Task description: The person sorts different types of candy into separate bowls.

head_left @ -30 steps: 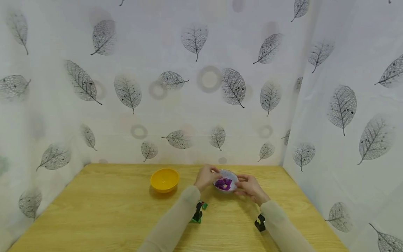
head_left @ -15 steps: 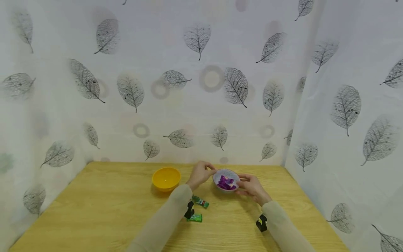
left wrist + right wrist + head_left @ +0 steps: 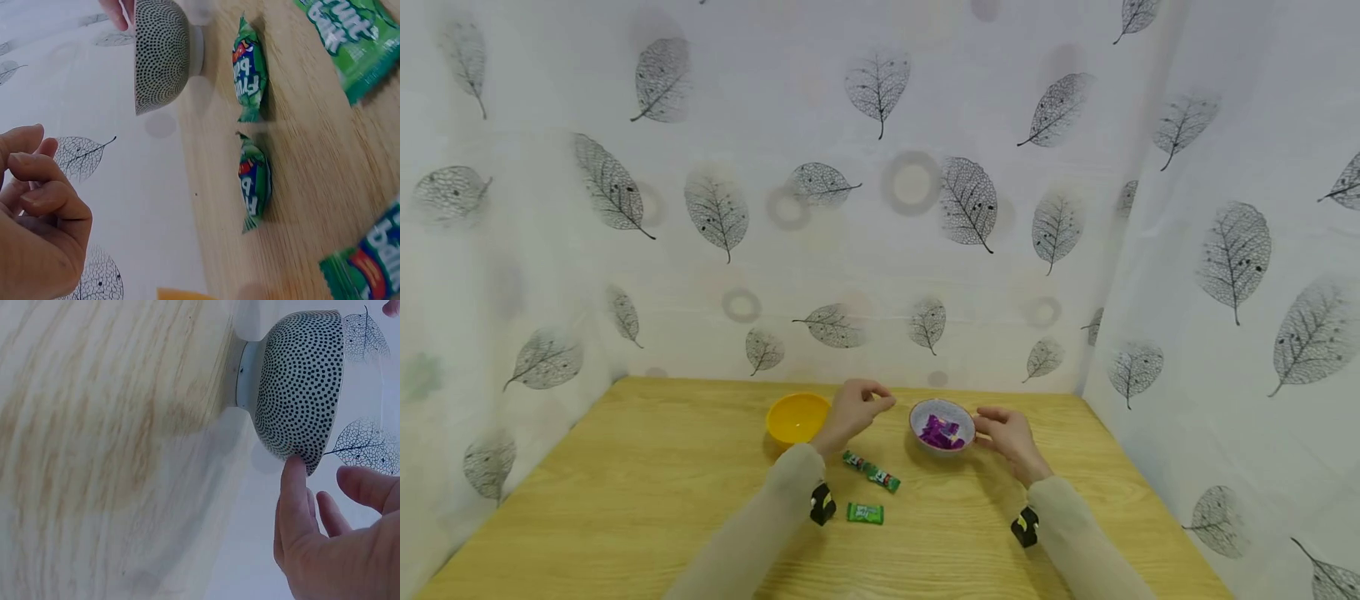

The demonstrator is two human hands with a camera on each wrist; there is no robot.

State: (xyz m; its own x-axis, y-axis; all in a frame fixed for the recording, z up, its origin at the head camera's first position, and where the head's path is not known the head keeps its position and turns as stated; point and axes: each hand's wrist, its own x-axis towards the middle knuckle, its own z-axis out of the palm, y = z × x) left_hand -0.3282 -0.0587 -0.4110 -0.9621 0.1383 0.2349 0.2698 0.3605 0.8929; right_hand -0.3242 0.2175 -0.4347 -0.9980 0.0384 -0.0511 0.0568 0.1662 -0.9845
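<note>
A relaxed right hand (image 3: 1009, 440) touches the black-dotted pale bowl (image 3: 303, 381) of purple packets (image 3: 942, 432); the left hand (image 3: 850, 410) hangs empty.

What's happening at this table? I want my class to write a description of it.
Someone's right hand is touching the outside of a dotted bowl on a wooden table. Inside that bowl lie some purple packets. The left hand hovers near a yellow bowl, with nothing visible in its grasp. Several green packets lie on the table, nearer to the person than the bowls, and neither of the hands is touching them.
</note>
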